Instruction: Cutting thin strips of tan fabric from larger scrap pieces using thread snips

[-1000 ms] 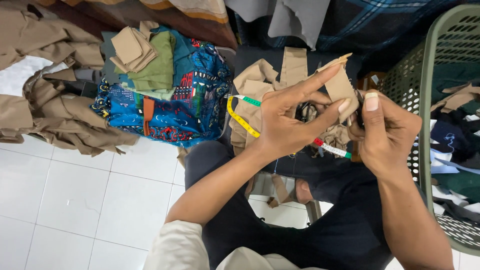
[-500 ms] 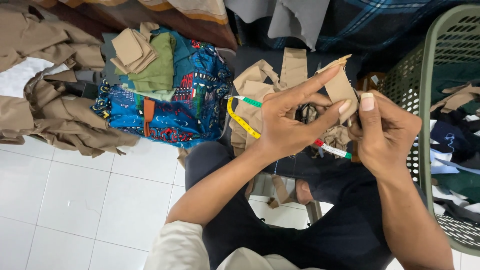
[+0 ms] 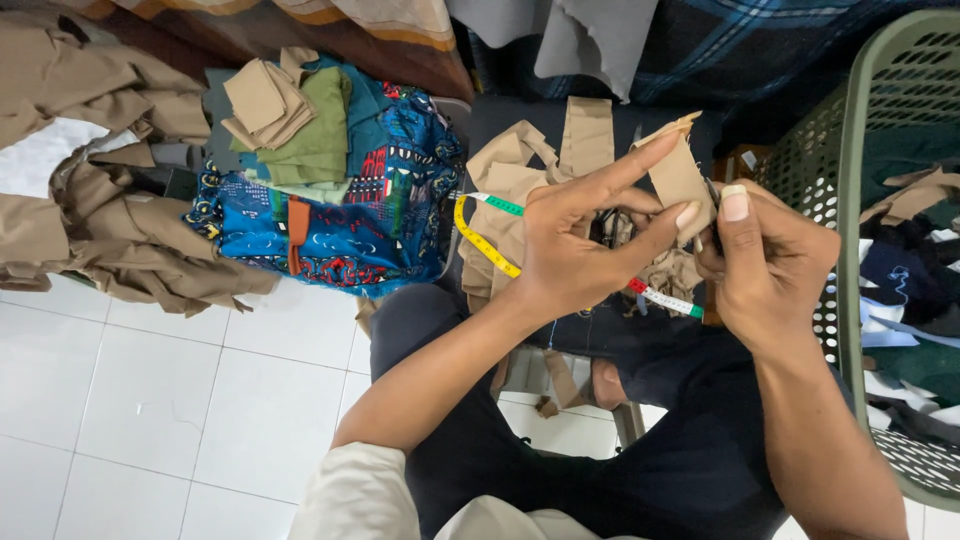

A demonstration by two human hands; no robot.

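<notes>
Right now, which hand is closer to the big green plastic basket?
The right hand. It sits just beside the green plastic laundry basket's wall, holding the tan fabric strip. The left hand is farther away, on the strip's other side.

Two hands, one measuring tape, one basket

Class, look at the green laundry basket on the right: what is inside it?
Inside the green basket lie mixed fabric scraps: dark navy, green, white, and a tan piece near the top. What lies beneath them, and the basket's bottom, is covered and cannot be seen.
</notes>
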